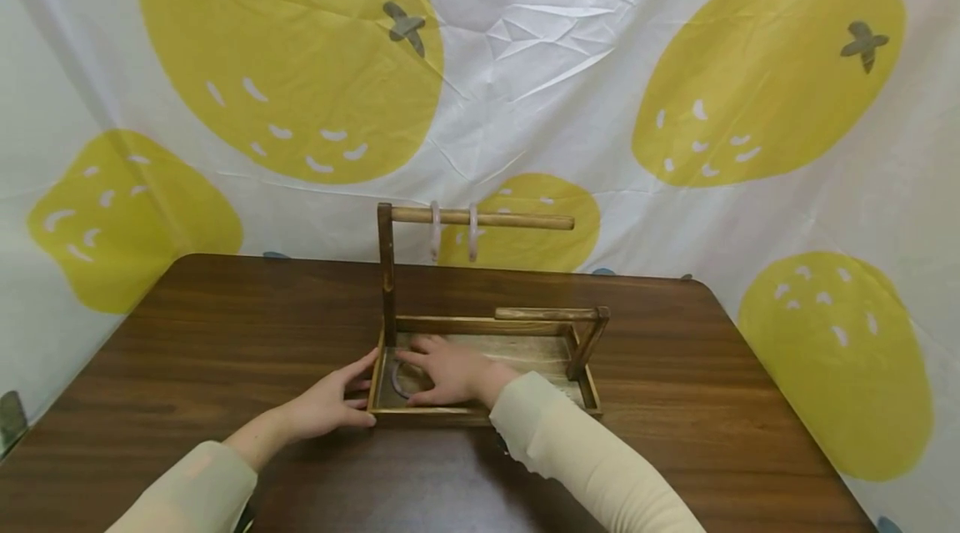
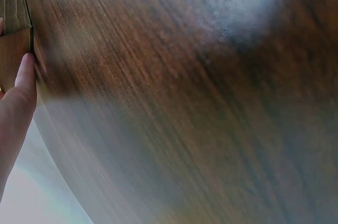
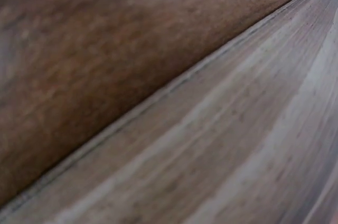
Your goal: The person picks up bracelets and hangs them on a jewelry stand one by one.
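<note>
A wooden stand with a shallow tray base [image 1: 468,412] sits on the table. Against the tray's left end rests my left hand [image 1: 330,401], its fingers along the side and its thumb at the front corner. In the left wrist view one finger [image 2: 25,76] touches that corner. My right hand [image 1: 450,372] reaches down into the tray's left part, fingers spread over a pale bangle [image 1: 397,381] that lies flat there. The hand partly covers the bangle. Two pale bangles, a left one [image 1: 436,231] and a right one [image 1: 473,233], hang on the upper bar [image 1: 525,221].
At the tray's right end a shorter post [image 1: 588,345] carries a lower bar [image 1: 543,314] pointing left. The dark wooden table [image 1: 697,416] extends around the stand. Behind it hangs a white cloth [image 1: 540,99] printed with yellow fruit. Close-up wood fills the right wrist view.
</note>
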Available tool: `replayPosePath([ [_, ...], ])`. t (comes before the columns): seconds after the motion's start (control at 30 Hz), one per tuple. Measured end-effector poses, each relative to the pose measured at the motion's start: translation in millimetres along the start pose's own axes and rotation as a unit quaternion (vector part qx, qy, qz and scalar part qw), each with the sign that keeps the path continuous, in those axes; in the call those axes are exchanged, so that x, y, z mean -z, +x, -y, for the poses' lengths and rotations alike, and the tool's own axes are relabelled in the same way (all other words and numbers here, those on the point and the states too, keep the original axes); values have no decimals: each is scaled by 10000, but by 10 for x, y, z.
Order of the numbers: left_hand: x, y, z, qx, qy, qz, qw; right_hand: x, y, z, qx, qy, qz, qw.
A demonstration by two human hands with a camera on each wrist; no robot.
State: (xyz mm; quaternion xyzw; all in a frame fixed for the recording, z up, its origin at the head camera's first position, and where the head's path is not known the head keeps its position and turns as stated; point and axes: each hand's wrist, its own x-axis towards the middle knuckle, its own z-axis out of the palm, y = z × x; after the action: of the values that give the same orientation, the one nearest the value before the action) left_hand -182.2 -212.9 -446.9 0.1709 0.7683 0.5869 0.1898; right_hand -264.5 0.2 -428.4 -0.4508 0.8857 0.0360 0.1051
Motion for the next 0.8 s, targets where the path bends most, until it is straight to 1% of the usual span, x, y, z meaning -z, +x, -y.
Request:
replayPosePath([
  [0.37,-2,-7,-15,20,-39,-30,10000,37,51,43,134,-322,-107,9993],
  [0.6,1,-3,-2,19,-60,-49,10000,69,56,65,87,-266,-144,9995],
  [0.8,-1,-8,-7,5,-44,-66,10000,82,50,61,132,-178,-176,9996],
])
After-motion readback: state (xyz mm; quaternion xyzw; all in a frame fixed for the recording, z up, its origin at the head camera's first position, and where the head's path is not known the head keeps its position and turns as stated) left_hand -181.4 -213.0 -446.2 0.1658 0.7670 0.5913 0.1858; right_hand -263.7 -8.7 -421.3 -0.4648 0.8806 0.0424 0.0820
